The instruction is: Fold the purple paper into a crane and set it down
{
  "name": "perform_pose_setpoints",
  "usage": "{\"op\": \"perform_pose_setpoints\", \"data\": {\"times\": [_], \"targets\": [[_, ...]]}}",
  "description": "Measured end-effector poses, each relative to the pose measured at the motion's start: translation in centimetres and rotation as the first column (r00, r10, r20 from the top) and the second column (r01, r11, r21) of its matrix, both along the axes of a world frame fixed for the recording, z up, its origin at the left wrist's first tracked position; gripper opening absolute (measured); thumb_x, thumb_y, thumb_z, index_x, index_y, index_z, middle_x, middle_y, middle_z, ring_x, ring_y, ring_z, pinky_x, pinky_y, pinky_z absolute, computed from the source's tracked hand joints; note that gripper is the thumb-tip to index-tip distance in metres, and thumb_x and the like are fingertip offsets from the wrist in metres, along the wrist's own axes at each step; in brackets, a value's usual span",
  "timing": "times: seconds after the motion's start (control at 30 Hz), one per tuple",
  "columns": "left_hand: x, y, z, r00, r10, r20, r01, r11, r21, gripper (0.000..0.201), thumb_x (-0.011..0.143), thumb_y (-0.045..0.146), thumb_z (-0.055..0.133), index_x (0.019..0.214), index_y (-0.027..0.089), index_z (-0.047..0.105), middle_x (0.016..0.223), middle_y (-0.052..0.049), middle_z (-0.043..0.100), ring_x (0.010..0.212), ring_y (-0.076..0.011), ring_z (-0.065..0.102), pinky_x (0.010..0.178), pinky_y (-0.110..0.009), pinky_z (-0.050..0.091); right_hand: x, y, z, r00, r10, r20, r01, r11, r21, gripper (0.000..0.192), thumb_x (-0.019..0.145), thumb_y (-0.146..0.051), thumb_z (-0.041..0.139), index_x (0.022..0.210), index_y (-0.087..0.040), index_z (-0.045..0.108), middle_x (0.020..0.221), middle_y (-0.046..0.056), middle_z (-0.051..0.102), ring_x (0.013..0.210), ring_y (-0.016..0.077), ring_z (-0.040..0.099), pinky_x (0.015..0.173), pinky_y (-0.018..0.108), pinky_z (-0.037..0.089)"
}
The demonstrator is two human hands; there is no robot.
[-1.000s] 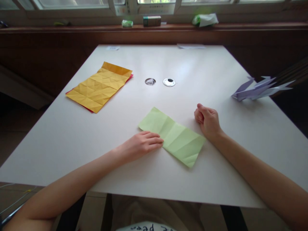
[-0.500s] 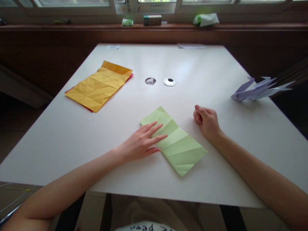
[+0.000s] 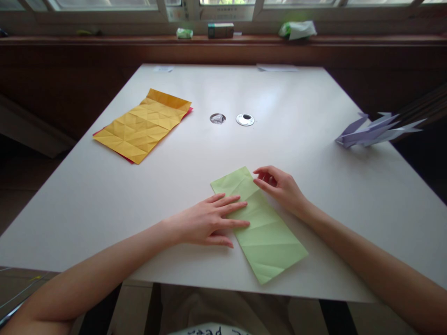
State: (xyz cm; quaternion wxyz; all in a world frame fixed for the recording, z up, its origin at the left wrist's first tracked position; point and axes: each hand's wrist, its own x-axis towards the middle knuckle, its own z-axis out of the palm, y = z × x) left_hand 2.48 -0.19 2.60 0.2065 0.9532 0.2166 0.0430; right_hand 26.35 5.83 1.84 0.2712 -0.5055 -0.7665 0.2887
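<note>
A pale green sheet of creased, folded paper [image 3: 270, 235] lies slantwise on the white table in front of me. My left hand [image 3: 216, 219] rests on its left part, fingers spread flat over the paper and thumb on the table. Beside the paper's upper right edge is my right hand [image 3: 279, 185], its fingers loosely curled and its thumb apart from them. Nothing shows between those fingers. Whether its fingertips touch the paper's edge I cannot tell.
Yellow creased paper [image 3: 143, 125] lies on a red sheet at the left. A lavender folded paper figure [image 3: 373, 130] stands near the right edge. Two round metal-rimmed fittings [image 3: 245, 119] sit mid-table. A small box [image 3: 220, 30] and packets [image 3: 298, 30] stand on the windowsill.
The green paper has slid toward me and slightly right, turning a little, with my left hand on it. My right hand has come left to the paper's edge, its fist loosened.
</note>
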Motion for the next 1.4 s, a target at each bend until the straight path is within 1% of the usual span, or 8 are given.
{"op": "perform_pose_setpoints", "data": {"times": [0.33, 0.57, 0.7, 0.8, 0.93, 1.03, 1.2, 1.4], "targets": [[0.2, 0.0, -0.2, 0.999, 0.015, 0.039, -0.017, 0.999, 0.045, 0.050, 0.088, 0.049, 0.042, 0.133, 0.029, 0.040, 0.148, -0.007, 0.027, 0.137, -0.0264, 0.024, 0.109, -0.047, 0.023, 0.1, -0.8, 0.0, 0.955, 0.184, -0.233, -0.172, 0.983, 0.068, 0.019, 0.079, -0.030, 0.061, 0.096, -0.022, 0.059, 0.095, 0.004, 0.064, 0.086, 0.0175, 0.061, 0.075, 0.032, 0.052], [0.3, 0.1, -0.3, 0.996, 0.012, 0.092, -0.020, 0.996, 0.087, 0.047, 0.087, 0.045, 0.047, 0.130, 0.027, 0.045, 0.145, -0.009, 0.032, 0.134, -0.0289, 0.030, 0.107, -0.048, 0.028, -0.4, -1.4, -0.5, 0.958, 0.285, -0.038, -0.258, 0.910, 0.324, 0.037, 0.076, -0.019, 0.060, 0.112, -0.023, 0.050, 0.102, 0.007, 0.060, 0.084, 0.0170, 0.061, 0.073, 0.031, 0.054], [0.3, 0.0, -0.5, 0.995, 0.020, 0.096, -0.031, 0.993, 0.114, 0.053, 0.088, 0.046, 0.044, 0.133, 0.019, 0.040, 0.143, -0.011, 0.036, 0.133, -0.0267, 0.032, 0.109, -0.045, 0.029, -0.4, -1.2, -1.0, 0.973, 0.229, 0.002, -0.224, 0.951, 0.212, 0.051, 0.074, -0.023, 0.063, 0.121, -0.022, 0.043, 0.101, 0.008, 0.060, 0.079, 0.0173, 0.063, 0.064, 0.028, 0.054], [0.2, 0.2, -0.8, 0.984, 0.096, 0.153, -0.121, 0.979, 0.164, 0.045, 0.090, 0.041, 0.042, 0.126, 0.015, 0.047, 0.134, -0.012, 0.048, 0.127, -0.0235, 0.041, 0.105, -0.038, 0.036, -0.2, -1.1, -1.3, 0.981, 0.194, 0.029, -0.196, 0.967, 0.162, 0.053, 0.073, -0.026, 0.065, 0.120, -0.021, 0.043, 0.094, 0.006, 0.064, 0.073, 0.0169, 0.063, 0.060, 0.027, 0.053], [-0.1, 0.6, -1.2, 0.929, 0.264, 0.259, -0.321, 0.923, 0.212, 0.025, 0.092, 0.027, 0.042, 0.104, 0.015, 0.060, 0.113, -0.008, 0.063, 0.109, -0.0197, 0.055, 0.090, -0.032, 0.049, 0.0, -1.3, -1.3, 0.977, 0.178, 0.118, -0.206, 0.927, 0.312, 0.047, 0.074, -0.027, 0.063, 0.118, -0.023, 0.045, 0.093, 0.006, 0.065, 0.072, 0.0178, 0.062, 0.062, 0.028, 0.051], [-0.2, 0.8, -1.2, 0.900, 0.340, 0.272, -0.400, 0.893, 0.207, 0.022, 0.091, 0.023, 0.042, 0.098, 0.016, 0.061, 0.106, -0.007, 0.064, 0.104, -0.0181, 0.056, 0.085, -0.030, 0.051, -0.1, -1.5, -1.3, 0.973, 0.164, 0.165, -0.213, 0.913, 0.349, 0.044, 0.076, -0.027, 0.061, 0.117, -0.024, 0.044, 0.085, 0.004, 0.064, 0.064, 0.0157, 0.059, 0.056, 0.026, 0.048], [-0.2, 0.7, -1.3, 0.881, 0.401, 0.251, -0.458, 0.856, 0.241, 0.020, 0.090, 0.027, 0.045, 0.099, 0.018, 0.060, 0.104, -0.005, 0.064, 0.100, -0.0178, 0.057, 0.079, -0.029, 0.051, -0.3, -1.5, -0.9, 0.973, 0.122, 0.194, -0.175, 0.943, 0.284, 0.034, 0.079, -0.025, 0.057, 0.112, -0.022, 0.047, 0.062, -0.004, 0.052, 0.047, 0.0109, 0.048, 0.047, 0.023, 0.040], [-0.3, 0.7, -1.5, 0.825, 0.495, 0.273, -0.559, 0.788, 0.258, 0.021, 0.084, 0.033, 0.056, 0.099, 0.018, 0.060, 0.101, -0.006, 0.064, 0.096, -0.0185, 0.057, 0.075, -0.029, 0.051, -0.3, -1.6, -0.9, 0.975, 0.120, 0.189, -0.183, 0.912, 0.366, 0.014, 0.079, -0.021, 0.056, 0.093, -0.022, 0.053, 0.063, -0.003, 0.051, 0.052, 0.0112, 0.048, 0.051, 0.023, 0.042]]}}
